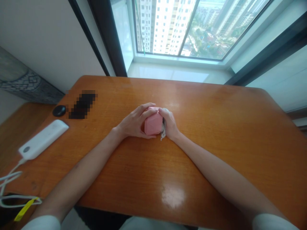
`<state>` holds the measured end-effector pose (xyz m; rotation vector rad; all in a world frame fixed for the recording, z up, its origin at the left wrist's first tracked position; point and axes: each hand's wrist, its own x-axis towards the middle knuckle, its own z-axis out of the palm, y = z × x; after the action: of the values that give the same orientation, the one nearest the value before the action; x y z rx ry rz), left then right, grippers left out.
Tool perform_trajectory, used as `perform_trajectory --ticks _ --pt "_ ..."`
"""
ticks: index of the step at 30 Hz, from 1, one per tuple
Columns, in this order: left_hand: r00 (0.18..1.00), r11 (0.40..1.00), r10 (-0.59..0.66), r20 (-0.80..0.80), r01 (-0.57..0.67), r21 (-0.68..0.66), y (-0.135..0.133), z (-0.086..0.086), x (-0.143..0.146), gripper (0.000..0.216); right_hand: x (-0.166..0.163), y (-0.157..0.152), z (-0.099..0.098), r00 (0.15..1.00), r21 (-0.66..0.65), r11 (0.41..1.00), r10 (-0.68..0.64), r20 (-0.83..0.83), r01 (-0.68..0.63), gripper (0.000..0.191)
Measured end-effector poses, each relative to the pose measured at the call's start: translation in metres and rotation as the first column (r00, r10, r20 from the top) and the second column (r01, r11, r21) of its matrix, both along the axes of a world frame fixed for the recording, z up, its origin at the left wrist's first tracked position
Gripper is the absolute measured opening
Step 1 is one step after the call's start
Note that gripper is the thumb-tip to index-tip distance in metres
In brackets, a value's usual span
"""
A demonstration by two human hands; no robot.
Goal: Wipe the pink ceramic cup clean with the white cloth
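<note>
A small pink faceted box [153, 123] rests on the orange wooden table [216, 143] at its middle. My left hand [133, 123] wraps round the box's left side, fingers curled over its top. My right hand [170, 124] presses against the box's right side and pinches a bit of white cloth or tissue [163, 132] that hangs between the hand and the box. Both hands are closed on the box.
A white power bank [43, 139] with a white cable [9, 179] lies at the table's left edge. Beside it sit a small black round object [59, 110] and a blurred dark item [82, 104]. A window sill lies beyond the far edge.
</note>
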<state>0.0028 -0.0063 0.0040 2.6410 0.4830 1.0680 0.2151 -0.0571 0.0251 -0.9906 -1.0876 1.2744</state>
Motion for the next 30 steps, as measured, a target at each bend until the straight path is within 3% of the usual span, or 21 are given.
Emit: perform_trajectory --ticks 5,9,12,16,20,24,27,30 --pt "0.994 0.984 0.043 0.104 -0.024 -0.178 -0.007 0.004 0.008 0.113 0.0 -0.001 -0.003 1.0 -0.001 1.0 -0.022 0.022 0.022 0.064" --pt "0.987 0.89 0.084 0.138 -0.012 -0.456 -0.008 0.002 0.012 0.094 0.0 -0.004 -0.004 0.999 -0.038 0.999 0.006 0.044 -0.005 0.068" --pt "0.984 0.847 0.08 0.161 0.018 -0.531 -0.009 -0.001 0.014 0.094 0.0 -0.004 -0.001 0.999 -0.046 0.999 0.014 0.034 -0.012 0.069" --pt "0.984 0.887 0.061 0.168 0.024 -0.462 -0.008 -0.002 0.012 0.102 0.0 -0.003 0.002 0.999 -0.052 0.999 0.007 0.039 -0.005 0.069" --pt "0.995 0.978 -0.036 0.097 0.055 -0.2 0.001 -0.001 0.001 0.123 0.001 -0.001 0.003 1.0 -0.032 0.999 0.015 0.009 -0.015 0.061" --pt "0.999 0.997 -0.039 -0.019 0.038 -0.074 0.005 0.001 -0.004 0.132 0.0 0.001 0.0 1.0 -0.042 0.999 0.01 -0.007 -0.01 0.058" --pt "1.0 0.998 0.0 0.02 0.002 -0.062 -0.001 0.004 0.0 0.123 0.0 0.001 -0.003 1.0 -0.039 0.999 -0.011 -0.018 0.01 0.061" --pt "0.992 0.976 0.058 0.108 -0.034 -0.214 -0.008 0.006 0.008 0.107 0.0 0.0 -0.004 1.0 -0.038 0.999 -0.011 -0.026 0.01 0.064"
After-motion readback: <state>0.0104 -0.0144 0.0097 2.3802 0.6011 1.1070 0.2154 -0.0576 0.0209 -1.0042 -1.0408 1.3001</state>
